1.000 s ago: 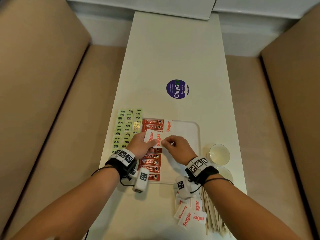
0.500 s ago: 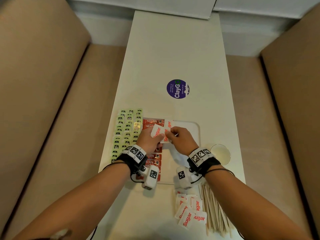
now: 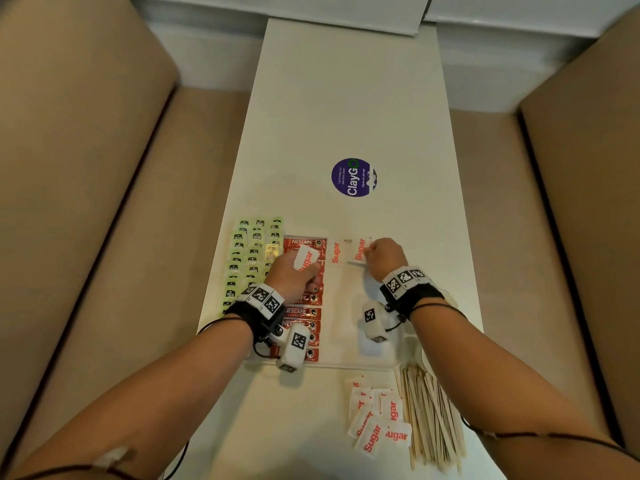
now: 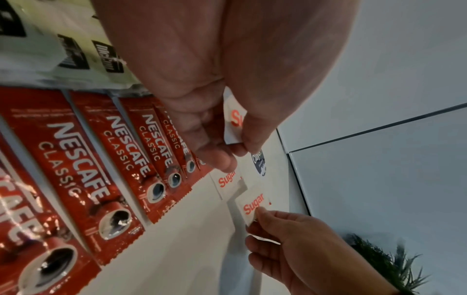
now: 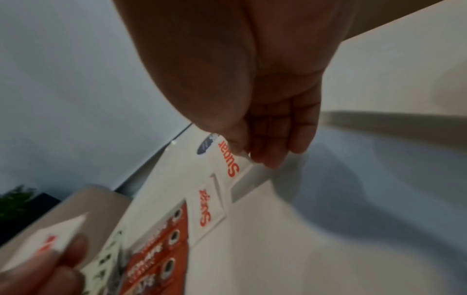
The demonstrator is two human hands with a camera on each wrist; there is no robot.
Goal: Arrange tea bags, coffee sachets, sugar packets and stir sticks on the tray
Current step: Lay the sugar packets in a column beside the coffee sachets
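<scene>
A white tray (image 3: 349, 327) lies on the table with a column of red coffee sachets (image 3: 303, 315) down its left side. Green tea bags (image 3: 249, 254) lie in rows just left of them. One sugar packet (image 3: 336, 252) lies flat at the tray's far edge. My right hand (image 3: 372, 252) pinches a second sugar packet (image 3: 359, 249) just to the right of it, low over the tray. My left hand (image 3: 301, 271) holds another sugar packet (image 3: 306, 258) above the sachets. Loose sugar packets (image 3: 377, 420) and stir sticks (image 3: 433, 420) lie on the table near me.
A purple round sticker (image 3: 354, 177) marks the table's middle. A clear glass dish (image 3: 446, 299) sits right of the tray, mostly behind my right wrist. Tan padded benches (image 3: 86, 202) flank the narrow table on both sides.
My hands have parted. The right hand carried one sugar packet away to the tray's far edge, beside the packet lying there. The left hand kept its packet over the sachets.
</scene>
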